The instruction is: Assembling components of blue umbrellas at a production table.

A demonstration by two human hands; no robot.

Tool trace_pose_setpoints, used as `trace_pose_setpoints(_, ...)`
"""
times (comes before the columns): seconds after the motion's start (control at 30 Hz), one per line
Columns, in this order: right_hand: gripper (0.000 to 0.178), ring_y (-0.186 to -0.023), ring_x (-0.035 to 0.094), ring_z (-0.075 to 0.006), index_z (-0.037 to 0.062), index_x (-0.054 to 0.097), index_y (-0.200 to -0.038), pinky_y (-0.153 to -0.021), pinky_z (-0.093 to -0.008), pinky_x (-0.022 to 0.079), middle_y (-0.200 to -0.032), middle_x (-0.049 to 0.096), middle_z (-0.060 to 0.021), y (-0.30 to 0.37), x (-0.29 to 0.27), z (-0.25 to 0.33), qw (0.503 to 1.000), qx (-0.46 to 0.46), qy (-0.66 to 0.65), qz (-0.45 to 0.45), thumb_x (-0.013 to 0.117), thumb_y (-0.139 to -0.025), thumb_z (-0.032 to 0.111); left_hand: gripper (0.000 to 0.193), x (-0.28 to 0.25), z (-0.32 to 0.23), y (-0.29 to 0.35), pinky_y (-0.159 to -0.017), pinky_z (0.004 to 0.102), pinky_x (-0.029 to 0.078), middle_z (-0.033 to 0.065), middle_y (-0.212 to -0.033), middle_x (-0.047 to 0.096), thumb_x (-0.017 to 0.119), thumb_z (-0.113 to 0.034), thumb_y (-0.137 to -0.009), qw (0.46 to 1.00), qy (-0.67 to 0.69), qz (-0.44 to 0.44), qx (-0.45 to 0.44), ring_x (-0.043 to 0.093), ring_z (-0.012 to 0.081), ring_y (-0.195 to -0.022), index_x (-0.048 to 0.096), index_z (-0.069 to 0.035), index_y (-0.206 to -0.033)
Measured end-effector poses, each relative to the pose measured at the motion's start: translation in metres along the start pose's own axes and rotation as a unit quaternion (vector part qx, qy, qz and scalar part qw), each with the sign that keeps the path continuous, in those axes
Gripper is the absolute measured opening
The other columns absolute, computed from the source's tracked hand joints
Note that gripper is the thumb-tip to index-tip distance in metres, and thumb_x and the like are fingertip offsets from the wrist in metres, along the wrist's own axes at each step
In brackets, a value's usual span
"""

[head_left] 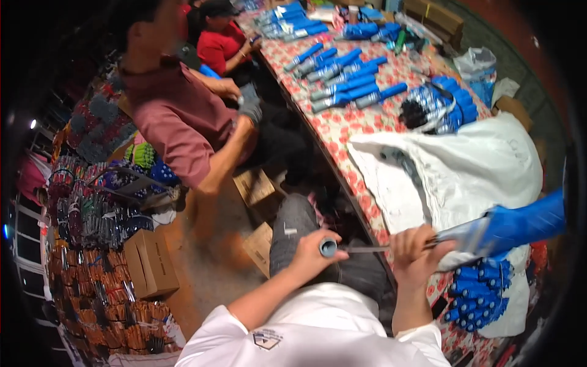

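Within right fingers (406, 243), umbrella shaft (369, 249)

Dressed in a white short-sleeved fabric shirt (333, 309) bearing a small dark-outlined angular emblem (267, 340), with dark grey trousers (295, 212) showing a small pale patch (290, 232).

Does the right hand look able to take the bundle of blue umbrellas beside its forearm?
Probably not now: the right hand grips an umbrella shaft, though the blue umbrella bundle lies close by.
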State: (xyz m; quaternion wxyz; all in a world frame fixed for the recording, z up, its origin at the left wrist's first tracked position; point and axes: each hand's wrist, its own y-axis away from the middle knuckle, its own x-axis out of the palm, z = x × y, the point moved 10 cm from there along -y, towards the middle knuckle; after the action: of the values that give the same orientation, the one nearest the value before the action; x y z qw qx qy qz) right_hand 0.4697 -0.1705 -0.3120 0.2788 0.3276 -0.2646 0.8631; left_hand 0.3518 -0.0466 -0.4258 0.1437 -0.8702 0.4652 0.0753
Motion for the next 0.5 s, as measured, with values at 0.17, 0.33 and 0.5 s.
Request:
trace_pose_setpoints(0.17, 0.062, -0.039, 0.023, -0.0084, 0.0135, 0.039, -0.063, -0.042, -0.0250, 0.024, -0.044, 0.028, 0.0043, -0.005, 0.039, 0.024, 0.992, -0.092, 0.027, 0.078, 0.046, -0.084, 0.071, 0.028, 0.007, 0.012, 0.004, -0.065, 0.0253, 0.047, 0.0032, -0.079, 0.067, 0.082, -0.005, -0.065, 1.000, 0.000, 0.000, 0.014, 0.059, 0.0142, -0.067, 0.062, -0.004, -0.084)
trace_pose_setpoints(0.33, 0.060, -0.041, 0.024, -0.0081, 0.0130, 0.039, -0.066, -0.044, -0.0252, 0.024, -0.049, 0.034, 0.0031, -0.003, 0.028, -0.014, 0.995, -0.060, 0.067, 0.044, 0.046, -0.085, 0.069, 0.028, 0.012, 0.006, 0.000, -0.064, 0.0284, 0.047, 0.0047, -0.076, 0.063, 0.082, -0.003, -0.062, 0.998, 0.033, -0.016, 0.047, 0.057, 0.0185, -0.064, 0.061, -0.004, -0.080)
trace_pose_setpoints(0.5, 0.056, -0.044, 0.029, -0.0080, 0.0115, 0.042, -0.071, -0.047, -0.0256, 0.025, -0.055, 0.042, 0.0015, 0.003, 0.019, -0.021, 0.995, -0.064, 0.071, -0.007, 0.047, -0.087, 0.065, 0.027, 0.015, 0.005, 0.006, -0.062, 0.0286, 0.047, 0.0049, -0.075, 0.063, 0.081, -0.003, -0.061, 0.999, -0.010, -0.012, 0.036, 0.056, 0.0186, -0.063, 0.061, -0.005, -0.080)
